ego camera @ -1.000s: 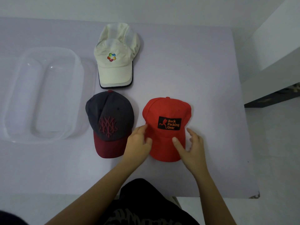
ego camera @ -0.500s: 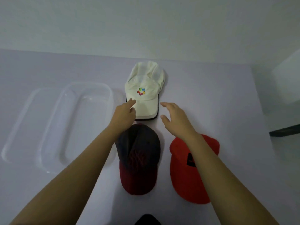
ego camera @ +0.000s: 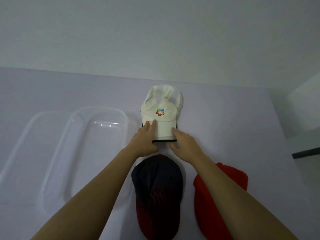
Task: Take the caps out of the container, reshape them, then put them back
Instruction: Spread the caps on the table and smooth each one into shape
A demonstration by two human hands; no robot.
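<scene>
Both hands have reached forward from half a second ago and now grip the white cap's brim. At nine o'clock one clear container (ego camera: 72, 148) sits empty on the worktop (ego camera: 225, 118). The left hand (ego camera: 145, 141) lies fingers-flat on the brim's left edge; the white cap (ego camera: 160, 111), at twelve o'clock, is pinched on its right edge by the right hand (ego camera: 186, 142). Three caps in all: the dark cap (ego camera: 157, 191) at six o'clock, the red cap (ego camera: 216, 196) at four, partly under the right forearm.
</scene>
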